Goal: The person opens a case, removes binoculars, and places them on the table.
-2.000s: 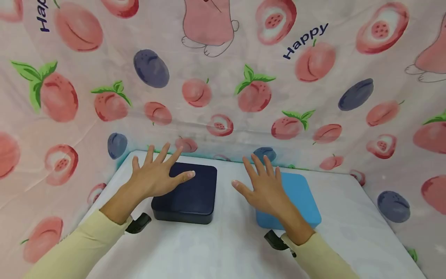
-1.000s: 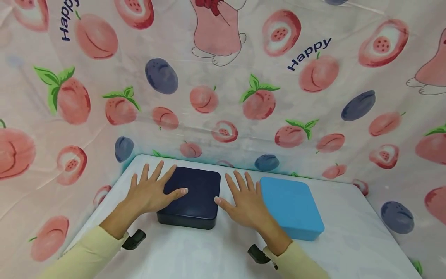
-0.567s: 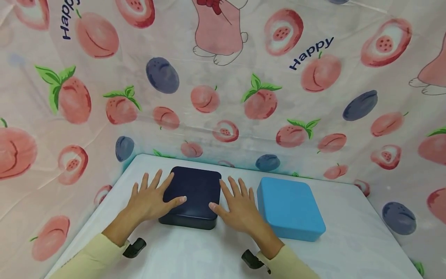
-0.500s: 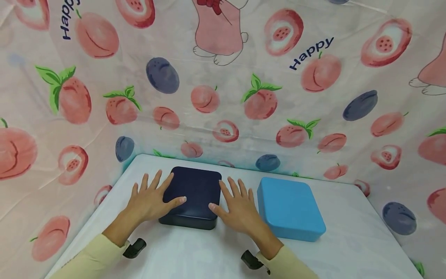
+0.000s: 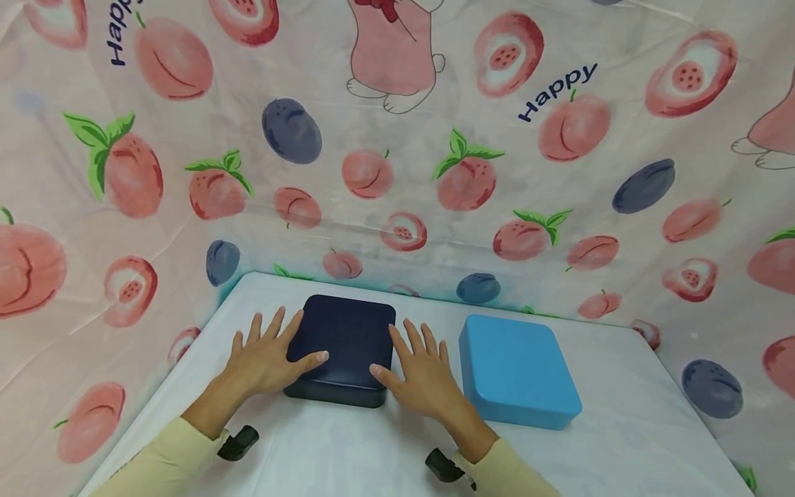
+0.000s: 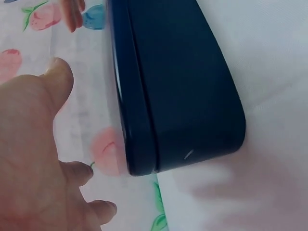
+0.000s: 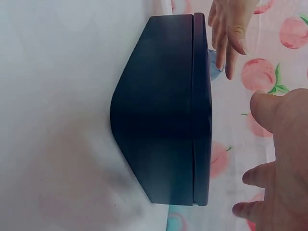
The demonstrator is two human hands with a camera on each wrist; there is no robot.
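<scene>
A dark navy square box (image 5: 350, 335) with rounded corners lies on the white table. My left hand (image 5: 263, 362), fingers spread, is over its left side, thumb overlapping the lid in the head view. On the other side my right hand (image 5: 427, 376) is spread as well, thumb pointing in at the box's right edge. Both wrist views show a thin lid seam along the box wall (image 6: 187, 82), and each palm stands off from the box with a visible gap. Neither hand holds anything. To the right sits a light blue square box (image 5: 518, 369), apart from my right hand.
The white table (image 5: 348, 455) has its back edge against a pink fruit-print cloth (image 5: 397, 200), which also hangs at both sides. Dark wrist-camera mounts (image 5: 444, 466) sit under both wrists.
My right hand has moved left, from over the light blue box to the navy box's right side. My left hand has shifted slightly back off the navy lid. Both boxes stay put.
</scene>
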